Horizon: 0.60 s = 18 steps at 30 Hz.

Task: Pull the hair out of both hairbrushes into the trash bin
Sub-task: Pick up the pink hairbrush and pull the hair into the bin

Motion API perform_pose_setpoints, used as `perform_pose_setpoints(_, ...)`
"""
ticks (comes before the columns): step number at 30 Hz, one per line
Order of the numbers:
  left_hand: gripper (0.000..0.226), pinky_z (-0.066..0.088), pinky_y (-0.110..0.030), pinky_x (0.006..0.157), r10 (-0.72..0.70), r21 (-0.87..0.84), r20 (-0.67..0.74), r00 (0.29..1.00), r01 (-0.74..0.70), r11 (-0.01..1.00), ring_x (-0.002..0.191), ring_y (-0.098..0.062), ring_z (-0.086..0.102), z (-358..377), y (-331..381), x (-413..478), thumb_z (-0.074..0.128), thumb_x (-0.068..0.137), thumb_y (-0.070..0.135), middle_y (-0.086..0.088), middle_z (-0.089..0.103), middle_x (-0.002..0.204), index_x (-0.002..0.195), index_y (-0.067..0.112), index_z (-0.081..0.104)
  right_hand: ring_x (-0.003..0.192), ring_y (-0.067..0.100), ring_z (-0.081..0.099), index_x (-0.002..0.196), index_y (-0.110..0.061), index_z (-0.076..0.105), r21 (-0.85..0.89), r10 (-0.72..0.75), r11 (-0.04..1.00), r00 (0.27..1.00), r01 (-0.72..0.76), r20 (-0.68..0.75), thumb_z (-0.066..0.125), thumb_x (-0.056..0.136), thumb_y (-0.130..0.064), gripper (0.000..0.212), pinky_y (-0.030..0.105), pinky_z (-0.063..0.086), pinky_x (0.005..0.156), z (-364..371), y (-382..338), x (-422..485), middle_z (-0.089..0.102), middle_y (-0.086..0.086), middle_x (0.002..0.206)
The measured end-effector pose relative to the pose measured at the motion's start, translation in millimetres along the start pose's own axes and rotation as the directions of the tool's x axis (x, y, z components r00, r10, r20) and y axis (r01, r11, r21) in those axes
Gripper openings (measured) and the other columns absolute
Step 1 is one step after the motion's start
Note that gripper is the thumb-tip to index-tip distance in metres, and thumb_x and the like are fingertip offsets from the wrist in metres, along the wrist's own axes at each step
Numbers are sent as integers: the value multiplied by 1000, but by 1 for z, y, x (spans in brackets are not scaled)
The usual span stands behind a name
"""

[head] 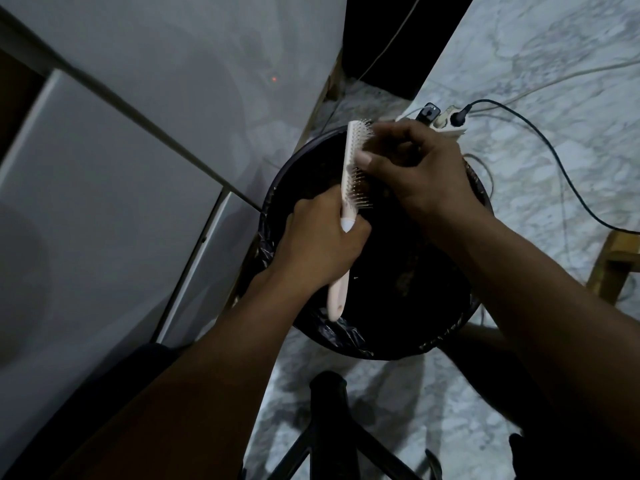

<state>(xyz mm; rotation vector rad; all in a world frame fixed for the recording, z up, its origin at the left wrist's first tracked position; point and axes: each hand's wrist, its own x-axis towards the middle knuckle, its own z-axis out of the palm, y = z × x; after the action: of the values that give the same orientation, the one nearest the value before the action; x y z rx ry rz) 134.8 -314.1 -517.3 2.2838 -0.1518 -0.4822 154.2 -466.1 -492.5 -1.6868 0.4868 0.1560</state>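
Over the open mouth of a round black trash bin [277, 188], lined with a dark plastic bag [341, 329], the left hand [320, 240] is closed around the handle of a pale pink hairbrush [349, 174]. The brush stands almost on end, head toward the bin's far rim, bristles turned to the right. The right hand [420, 171] is pressed against the bristles near the top of the head, fingers bunched and pinching there; whether hair is caught between them cannot be made out. The bin stands on a marble-patterned floor [540, 98], close beside a white cabinet [104, 188]. Just past the bin's far rim lies a white power strip [450, 126] with a black cable [554, 147] running off to the right.
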Motion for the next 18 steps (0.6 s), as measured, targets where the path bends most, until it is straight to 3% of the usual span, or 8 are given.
perform_pose_setpoints(4, 15, 48, -28, 58, 19, -27, 10, 1000, -19, 999, 60, -14, 63, 2, 1, 0, 59, 83, 36, 7, 63, 66, 82, 21, 60, 54, 2, 68, 92, 3, 70, 74, 13, 997, 995, -5, -100, 73, 87, -4, 9, 16, 53, 52, 0, -4, 0, 71, 6, 73)
perform_pose_setpoints(7, 18, 44, -24, 55, 5, -77, -16, 1000, -6, 997, 58, -7, 60, 1, 2, 2, 60, 84, 34, 6, 63, 65, 82, 16, 63, 59, 14, 73, 88, -2, 67, 257, 163, 958, 977, -124, -139, 66, 94, -7, 8, 27, 57, 55, 0, -4, 2, 73, 5, 68)
perform_pose_setpoints(10, 19, 42, -22, 55, -19, -95, -30, 999, 16, 995, 59, -7, 60, 0, 2, 2, 60, 84, 32, 5, 64, 67, 84, 14, 64, 63, 20, 74, 98, -2, 62, 430, 267, 873, 963, -230, -27, 60, 96, -5, 4, 34, 60, 58, 0, -6, 5, 73, 9, 77)
perform_pose_setpoints(12, 16, 41, -19, 54, -42, -87, -40, 998, 38, 995, 60, -7, 61, -2, 2, 2, 61, 84, 29, 6, 64, 66, 85, 13, 65, 71, 20, 76, 109, -8, 58, 389, 221, 891, 972, -234, 79, 65, 93, -5, 18, 34, 61, 61, 0, -7, 3, 73, 6, 92)
perform_pose_setpoints(15, 7, 34, -11, 48, -62, -64, -39, 997, 59, 996, 56, -5, 57, -3, 2, 3, 62, 83, 25, 8, 58, 61, 83, 18, 63, 94, 22, 75, 124, -9, 62, 119, 61, 990, 986, -80, 155, 79, 81, -4, 47, 32, 61, 66, -2, -1, 2, 73, 9, 109)
perform_pose_setpoints(18, 9, 33, -7, 46, -40, -66, -31, 999, 37, 997, 55, -4, 57, -2, 3, 2, 63, 83, 25, 7, 59, 60, 81, 16, 63, 75, 12, 74, 113, 7, 68, 46, 22, 999, 994, -27, 108, 79, 79, 1, 37, 25, 60, 58, -3, 0, 2, 74, 13, 95)
